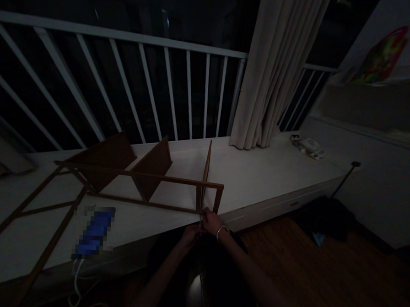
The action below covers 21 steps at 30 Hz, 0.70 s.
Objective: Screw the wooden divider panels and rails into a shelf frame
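A brown wooden shelf frame (pixel 176 178) with several slanted boards lies on its side on a white ledge (pixel 259 174). At its near right corner, my right hand (pixel 211 221) is closed against the lower rail, a bracelet round the wrist. My left hand (pixel 191 237) is just below and to the left, its fingers pinched close to the right hand's fingertips. Something small and dark seems to lie between the two hands, too dim to name. A ladder-like wooden side frame (pixel 49 208) stretches left from the shelf frame.
A blurred-out blue rectangular object (pixel 96 232) with a white cable (pixel 76 279) lies near the ledge's front edge. White railings (pixel 146 84) and a beige curtain (pixel 260 83) stand behind. To the right are crumpled cloth (pixel 311 147) and a dark heap (pixel 325 221) on the wooden floor.
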Motion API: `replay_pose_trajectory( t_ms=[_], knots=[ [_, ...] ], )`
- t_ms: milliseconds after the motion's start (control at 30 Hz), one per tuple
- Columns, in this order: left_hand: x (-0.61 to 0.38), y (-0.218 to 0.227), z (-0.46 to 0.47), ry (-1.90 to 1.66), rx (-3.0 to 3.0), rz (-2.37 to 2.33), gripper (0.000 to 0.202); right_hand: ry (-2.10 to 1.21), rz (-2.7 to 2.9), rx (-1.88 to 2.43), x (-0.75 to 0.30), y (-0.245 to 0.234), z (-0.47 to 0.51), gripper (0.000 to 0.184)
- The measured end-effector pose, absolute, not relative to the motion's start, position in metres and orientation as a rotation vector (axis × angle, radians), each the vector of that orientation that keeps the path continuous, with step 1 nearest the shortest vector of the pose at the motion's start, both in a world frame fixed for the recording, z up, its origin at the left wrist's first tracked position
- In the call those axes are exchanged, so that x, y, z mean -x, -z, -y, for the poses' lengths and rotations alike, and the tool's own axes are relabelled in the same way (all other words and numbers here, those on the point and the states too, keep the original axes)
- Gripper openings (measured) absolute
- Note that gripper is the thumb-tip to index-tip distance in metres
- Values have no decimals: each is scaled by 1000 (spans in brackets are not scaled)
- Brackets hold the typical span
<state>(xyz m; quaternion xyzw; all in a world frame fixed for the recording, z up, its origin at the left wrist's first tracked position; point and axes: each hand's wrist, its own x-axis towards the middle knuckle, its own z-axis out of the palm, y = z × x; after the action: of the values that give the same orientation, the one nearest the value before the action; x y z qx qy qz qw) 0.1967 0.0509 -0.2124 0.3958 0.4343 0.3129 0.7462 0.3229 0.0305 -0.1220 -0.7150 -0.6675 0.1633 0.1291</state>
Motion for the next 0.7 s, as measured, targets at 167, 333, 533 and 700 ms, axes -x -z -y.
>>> replay_pose_trajectory(
  t_ms=[167, 333, 533, 700],
  knots=[
    [-195, 205, -49, -659, -774, -922, 34, -459, 1955, 2083, -319, 116, -24, 30],
    [-194, 201, -49, -596, -745, -882, 34, -372, 1848, 2132, -313, 112, -9, 32],
    [-194, 196, -49, -589, -643, -884, 27, -415, 1874, 2140, -308, 115, 13, 30],
    [-195, 191, -47, -545, -558, -887, 16, -475, 1850, 2135, -310, 113, 17, 32]
  ],
)
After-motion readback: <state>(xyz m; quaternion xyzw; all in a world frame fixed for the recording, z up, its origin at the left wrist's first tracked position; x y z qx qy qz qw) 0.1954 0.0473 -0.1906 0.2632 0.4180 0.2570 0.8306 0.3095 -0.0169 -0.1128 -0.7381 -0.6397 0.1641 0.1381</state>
